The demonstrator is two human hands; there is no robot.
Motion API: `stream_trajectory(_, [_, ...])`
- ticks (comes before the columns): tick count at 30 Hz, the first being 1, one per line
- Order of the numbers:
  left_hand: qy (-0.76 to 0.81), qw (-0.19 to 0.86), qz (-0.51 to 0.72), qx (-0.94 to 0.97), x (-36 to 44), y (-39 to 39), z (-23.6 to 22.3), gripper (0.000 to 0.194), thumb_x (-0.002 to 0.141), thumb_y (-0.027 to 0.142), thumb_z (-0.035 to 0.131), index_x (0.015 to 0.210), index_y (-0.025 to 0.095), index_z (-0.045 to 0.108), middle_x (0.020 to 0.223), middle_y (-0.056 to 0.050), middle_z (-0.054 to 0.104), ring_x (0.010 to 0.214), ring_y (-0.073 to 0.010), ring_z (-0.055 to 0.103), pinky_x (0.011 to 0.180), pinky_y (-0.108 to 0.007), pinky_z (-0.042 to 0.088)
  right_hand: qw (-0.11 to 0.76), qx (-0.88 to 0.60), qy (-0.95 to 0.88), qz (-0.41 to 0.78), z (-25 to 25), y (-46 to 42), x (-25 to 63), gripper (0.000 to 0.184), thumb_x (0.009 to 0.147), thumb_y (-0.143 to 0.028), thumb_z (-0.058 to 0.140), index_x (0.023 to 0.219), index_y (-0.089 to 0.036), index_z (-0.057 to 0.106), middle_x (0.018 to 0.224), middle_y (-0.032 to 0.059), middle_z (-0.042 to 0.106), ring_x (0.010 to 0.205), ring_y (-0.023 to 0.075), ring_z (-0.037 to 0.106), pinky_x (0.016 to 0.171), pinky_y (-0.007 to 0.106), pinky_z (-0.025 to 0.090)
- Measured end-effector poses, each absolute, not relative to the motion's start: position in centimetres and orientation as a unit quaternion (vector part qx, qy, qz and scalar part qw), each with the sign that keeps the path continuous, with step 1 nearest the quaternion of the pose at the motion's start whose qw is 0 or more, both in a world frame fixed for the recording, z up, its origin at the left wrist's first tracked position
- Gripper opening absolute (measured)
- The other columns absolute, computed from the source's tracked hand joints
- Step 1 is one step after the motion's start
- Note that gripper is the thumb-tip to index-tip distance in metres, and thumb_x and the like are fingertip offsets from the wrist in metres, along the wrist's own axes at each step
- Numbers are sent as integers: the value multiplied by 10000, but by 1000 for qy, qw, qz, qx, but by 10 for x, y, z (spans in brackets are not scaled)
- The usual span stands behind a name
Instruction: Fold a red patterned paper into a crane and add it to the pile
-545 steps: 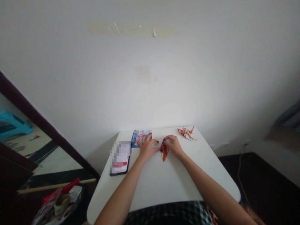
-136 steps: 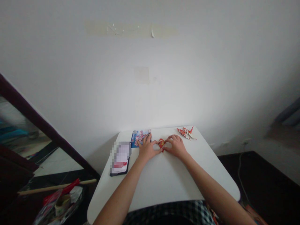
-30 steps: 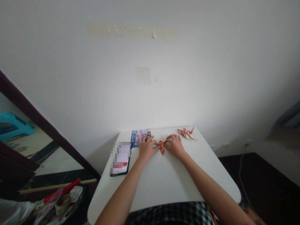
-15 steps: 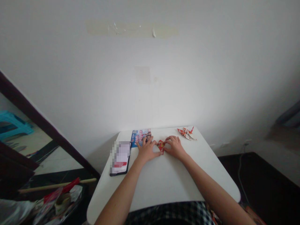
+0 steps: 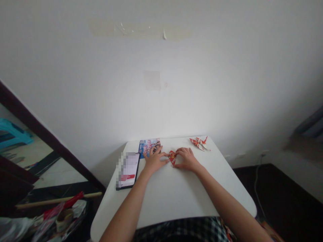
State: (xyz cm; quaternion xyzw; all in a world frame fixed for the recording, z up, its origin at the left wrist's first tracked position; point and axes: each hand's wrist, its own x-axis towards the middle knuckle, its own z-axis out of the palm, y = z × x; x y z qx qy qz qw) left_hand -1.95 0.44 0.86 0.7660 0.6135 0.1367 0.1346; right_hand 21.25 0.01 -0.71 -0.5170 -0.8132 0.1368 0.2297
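Observation:
A small kite-shaped piece of folded red patterned paper lies on the white table between my two hands. From the left, my left hand pinches its side edge with thumb and index finger, while the other fingers spread over a printed leaflet. My right hand grips it from the right, fingers at the upper edge and thumb near the lower point. Farther back on the right sit folded paper figures, red and white, whose exact number I cannot tell.
A phone or tablet with a lit, partly pixelated screen rests at the table's left side. The white table stands against a wall. Left of it on the floor are a bin with rubbish and a wooden stick.
My left thumb has drawn back from the paper's lower right to its left edge. The right thumb has come down near the lower point. The view has shifted slightly.

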Motion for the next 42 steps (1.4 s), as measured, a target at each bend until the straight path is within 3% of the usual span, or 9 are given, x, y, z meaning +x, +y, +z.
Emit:
stream_trajectory(6, [609, 108, 164, 768, -18, 5, 3, 294, 841, 576, 719, 1131, 533, 747, 1635, 74, 449, 1537, -451, 259, 1116, -876, 59, 240, -504, -815, 153, -13, 2, 216, 625, 714, -551, 861, 1247, -287, 669, 1375, 96, 616, 1358, 314, 494, 1223, 665, 149])
stream_trajectory(9, [602, 93, 183, 772, -16, 3, 3, 270, 839, 559, 739, 1104, 511, 763, 1612, 61, 482, 1526, -435, 278, 1107, -888, 34, 251, -503, -811, 159, -19, 8, 219, 396, 854, -485, 767, 1198, -298, 708, 1333, 84, 641, 1321, 297, 528, 1208, 673, 180])
stream_trajectory(11, [600, 97, 193, 770, -15, 2, 5, 245, 846, 538, 743, 1084, 492, 777, 1603, 54, 494, 1517, -434, 290, 1107, -890, 29, 266, -501, -810, 148, -22, 13, 220, 242, 929, -389, 692, 1151, -304, 741, 1278, 72, 668, 1265, 270, 563, 1196, 612, 254])
stream_trajectory(13, [601, 108, 200, 766, -13, 1, 6, 211, 853, 508, 747, 1056, 477, 791, 1595, 51, 504, 1511, -431, 298, 1110, -889, 26, 285, -501, -807, 127, -26, 16, 221, 202, 934, -334, 684, 1115, -298, 767, 1224, 69, 687, 1208, 258, 583, 1142, 516, 361])
stream_trajectory(17, [597, 133, 201, 765, -12, 2, 8, 142, 866, 471, 746, 990, 452, 812, 1585, 55, 517, 1514, -399, 302, 1133, -870, 47, 314, -496, -804, 96, -31, 18, 220, 145, 918, -302, 699, 1023, -289, 799, 1168, 65, 705, 1156, 252, 597, 1080, 439, 419])
stream_trajectory(23, [595, 138, 195, 768, -13, 5, 7, 154, 846, 432, 776, 994, 449, 816, 1591, 49, 512, 1523, -385, 299, 1149, -853, 42, 312, -494, -806, 91, -33, 20, 221, 216, 872, -162, 697, 1005, -291, 808, 1142, 62, 719, 1140, 245, 598, 1053, 420, 443])
stream_trajectory(32, [611, 123, 208, 754, -12, 6, 5, 114, 870, 373, 753, 929, 441, 822, 1544, 50, 564, 1496, -375, 350, 1137, -866, 53, 320, -497, -802, 89, -30, 18, 217, 112, 917, -279, 705, 957, -251, 805, 1127, 84, 711, 1155, 257, 565, 1031, 405, 456])
stream_trajectory(42, [627, 53, 251, 736, 4, 3, -3, 135, 905, 355, 689, 848, 281, 787, 1513, -47, 572, 1466, -370, 384, 1156, -833, 150, 306, -559, -771, -4, -32, 10, 199, 155, 971, -278, 604, 968, -198, 737, 1168, 130, 639, 1216, 284, 489, 1062, 435, 419])
